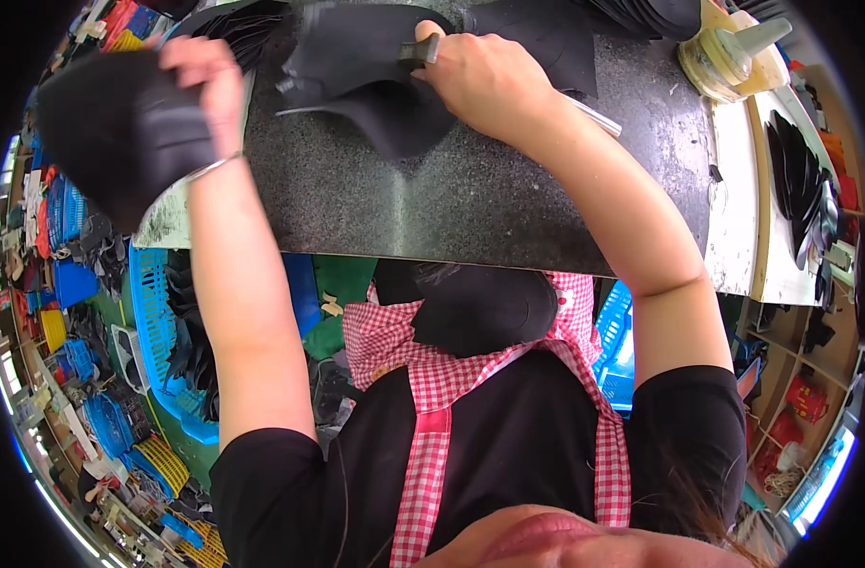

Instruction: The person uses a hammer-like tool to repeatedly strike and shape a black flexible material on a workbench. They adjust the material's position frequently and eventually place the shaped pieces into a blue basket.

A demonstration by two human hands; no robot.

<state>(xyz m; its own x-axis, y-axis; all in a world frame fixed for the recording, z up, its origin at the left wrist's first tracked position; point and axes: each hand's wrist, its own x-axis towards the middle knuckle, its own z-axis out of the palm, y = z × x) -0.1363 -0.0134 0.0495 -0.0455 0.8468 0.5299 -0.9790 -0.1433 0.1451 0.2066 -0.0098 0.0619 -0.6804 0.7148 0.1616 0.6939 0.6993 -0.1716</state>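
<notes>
My left hand (201,80) is raised off the left end of the stone slab and grips a black curved shoe-upper piece (120,133). My right hand (480,80) is closed around a short dark-handled tool (418,52) at the far middle of the slab. The tool presses on another black flat piece (366,85) that lies on the slab. The tool's working end is hidden under the hand and the material.
The grey speckled stone slab (470,199) fills the middle. More black pieces are stacked along its far edge and fanned out on a white board at right (802,180). A yellowish pot with a cone (735,52) stands far right. Blue baskets (153,312) sit lower left.
</notes>
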